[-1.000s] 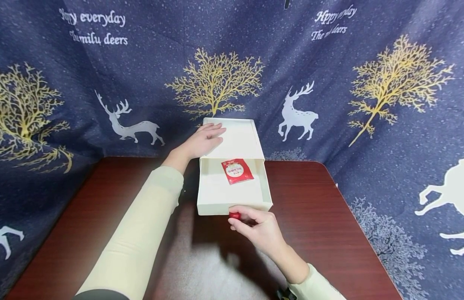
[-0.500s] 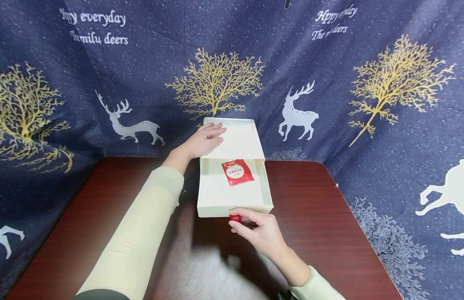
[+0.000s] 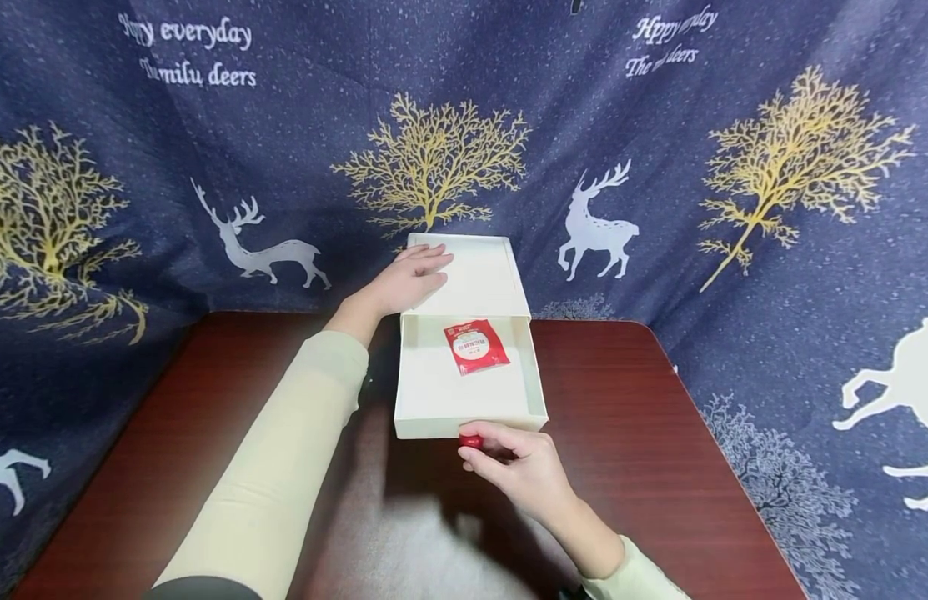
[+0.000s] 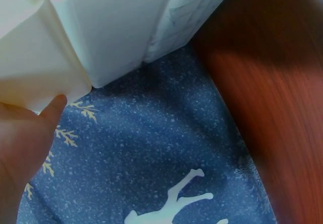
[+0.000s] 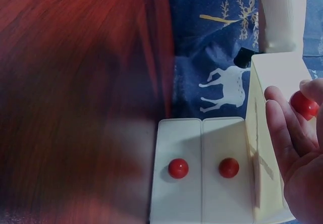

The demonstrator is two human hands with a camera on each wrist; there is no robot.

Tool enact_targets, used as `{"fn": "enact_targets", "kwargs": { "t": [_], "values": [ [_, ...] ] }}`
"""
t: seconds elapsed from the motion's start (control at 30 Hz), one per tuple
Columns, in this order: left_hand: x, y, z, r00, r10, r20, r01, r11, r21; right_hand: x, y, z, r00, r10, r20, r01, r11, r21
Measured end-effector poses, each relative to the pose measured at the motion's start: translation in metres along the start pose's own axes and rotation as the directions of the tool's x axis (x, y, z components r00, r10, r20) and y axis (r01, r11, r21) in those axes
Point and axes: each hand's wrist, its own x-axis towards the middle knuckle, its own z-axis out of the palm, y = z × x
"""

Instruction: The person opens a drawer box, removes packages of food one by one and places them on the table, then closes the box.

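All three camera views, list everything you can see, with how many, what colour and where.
Drawer cabinet: 1, white, far side of the table
Open drawer: 1, white, top of the cabinet
Closed drawers: 2, white, below the open one
Packet: 1, red and white, inside the open drawer
Knobs: 3, red, one per drawer front
Table: 1, reddish brown, under the cabinet
Backdrop cloth: 1, dark blue with white deer and gold trees, behind the table
Dark objects: several, black or grey, mostly near the sleeves, too little visible to name
Sleeves: 2, pale cream, on the arms
Left hand: 1, bare, resting on the cabinet's top
Right hand: 1, bare, pinching the open drawer's knob
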Motion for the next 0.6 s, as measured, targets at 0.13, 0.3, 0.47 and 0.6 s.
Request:
{"fn": "enact_targets", "kwargs": {
  "t": [0.13, 0.3, 0.47, 0.6],
  "values": [
    [0.0006, -0.0012, 0.0001, 1.000, 0.004, 0.001, -0.004, 1.000, 0.008, -0.0013, 0.0006, 0.0006, 1.000, -0.015, 0.002, 0.015, 1.000, 0.004],
    [0.0022, -0.0026, 0.0007, 1.000, 0.008, 0.001, -0.008, 1.000, 0.020, -0.0024, 0.0002, 0.0005, 0.999, -0.034, 0.000, 0.034, 0.999, 0.000],
    [0.0022, -0.0017, 0.0009, 1.000, 0.006, -0.002, -0.006, 1.000, 0.019, -0.0046, -0.0005, -0.0002, 1.000, -0.031, 0.000, 0.031, 0.999, -0.008],
    [0.0022, -0.0015, 0.0010, 1.000, 0.010, -0.006, -0.009, 1.000, 0.023, -0.0064, 0.0000, -0.0006, 0.999, -0.034, 0.001, 0.034, 0.999, -0.019]
  ]
}}
